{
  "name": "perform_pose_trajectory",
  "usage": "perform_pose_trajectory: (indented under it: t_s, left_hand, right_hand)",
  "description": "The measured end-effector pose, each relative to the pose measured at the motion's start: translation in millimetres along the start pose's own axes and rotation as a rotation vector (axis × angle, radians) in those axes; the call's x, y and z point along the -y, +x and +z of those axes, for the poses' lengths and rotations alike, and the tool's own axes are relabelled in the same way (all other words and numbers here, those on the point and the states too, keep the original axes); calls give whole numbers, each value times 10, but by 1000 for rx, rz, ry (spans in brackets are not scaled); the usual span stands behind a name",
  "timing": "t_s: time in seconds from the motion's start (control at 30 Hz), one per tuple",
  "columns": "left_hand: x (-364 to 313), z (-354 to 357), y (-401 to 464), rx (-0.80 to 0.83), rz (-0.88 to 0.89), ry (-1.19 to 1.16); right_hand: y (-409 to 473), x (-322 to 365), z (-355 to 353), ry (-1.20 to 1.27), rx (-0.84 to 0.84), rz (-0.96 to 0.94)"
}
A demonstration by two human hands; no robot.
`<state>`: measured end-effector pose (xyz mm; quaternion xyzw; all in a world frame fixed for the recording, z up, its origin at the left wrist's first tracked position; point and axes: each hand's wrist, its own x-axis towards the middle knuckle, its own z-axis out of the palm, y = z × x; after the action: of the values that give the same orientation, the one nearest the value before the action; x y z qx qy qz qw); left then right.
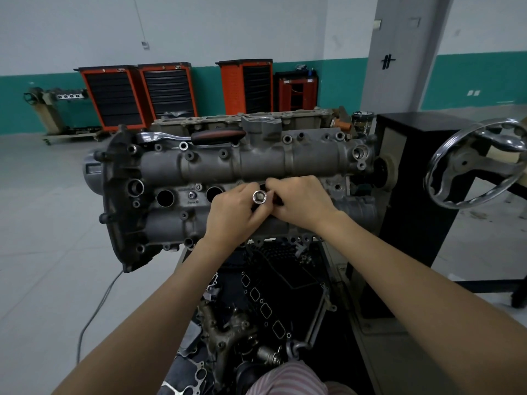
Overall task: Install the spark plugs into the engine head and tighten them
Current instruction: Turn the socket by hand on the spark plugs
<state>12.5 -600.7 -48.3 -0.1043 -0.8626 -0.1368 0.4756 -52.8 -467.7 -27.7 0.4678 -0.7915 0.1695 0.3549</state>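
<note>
The far wall is pale above and teal below; the floor is smooth grey, with a grey cable trailing across it; 3 orange tool cabinets with black drawer fronts stand against the wall, and a lower red cart sits beside them; a beige wheeled stand is at far left; a grey pillar rises at right; the light is even and dim.

No legible text; only blurred cast markings on the engine head.
</note>
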Motion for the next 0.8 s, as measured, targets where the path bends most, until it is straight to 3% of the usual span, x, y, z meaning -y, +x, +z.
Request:
perform_pose_trajectory:
  t_s: [0.8]
  left_hand:
    - [-15,-15,-11,10,-16,1]
  right_hand:
    - [7,-4,22,-65,93,-5]
